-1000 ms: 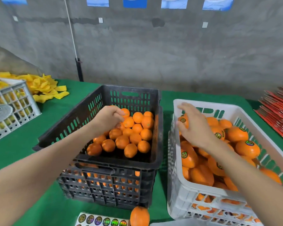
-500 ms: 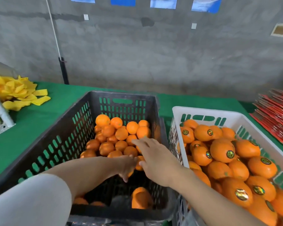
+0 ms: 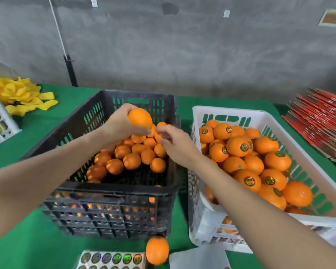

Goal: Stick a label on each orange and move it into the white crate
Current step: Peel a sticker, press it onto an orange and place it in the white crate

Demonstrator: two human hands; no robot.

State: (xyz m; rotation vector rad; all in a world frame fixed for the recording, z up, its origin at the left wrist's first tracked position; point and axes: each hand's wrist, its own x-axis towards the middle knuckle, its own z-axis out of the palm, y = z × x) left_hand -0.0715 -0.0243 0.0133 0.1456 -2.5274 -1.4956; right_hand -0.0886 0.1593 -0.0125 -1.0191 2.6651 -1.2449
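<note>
My left hand (image 3: pixel 116 126) grips an unlabelled orange (image 3: pixel 140 117), lifted above the black crate (image 3: pixel 113 193), which holds several bare oranges (image 3: pixel 132 161). My right hand (image 3: pixel 176 141) is just right of that orange. Its curled fingertips meet at the fruit's lower right edge, and I cannot tell whether a label is between them. The white crate (image 3: pixel 229 113) on the right holds several labelled oranges (image 3: pixel 239 146). A label sheet (image 3: pixel 113 259) lies at the front edge, with a loose orange (image 3: pixel 157 252) next to it.
Everything stands on a green-covered table (image 3: pixel 27 247). Yellow foam nets (image 3: pixel 21 96) and a white basket (image 3: pixel 0 123) are at the far left. Red flat cartons (image 3: pixel 318 119) are stacked at the right. A white paper (image 3: pixel 198 259) lies beside the loose orange. A grey wall runs behind.
Both hands have come up out of the black crate. The left now holds an orange up high, and the right hand has closed in on that orange from the right.
</note>
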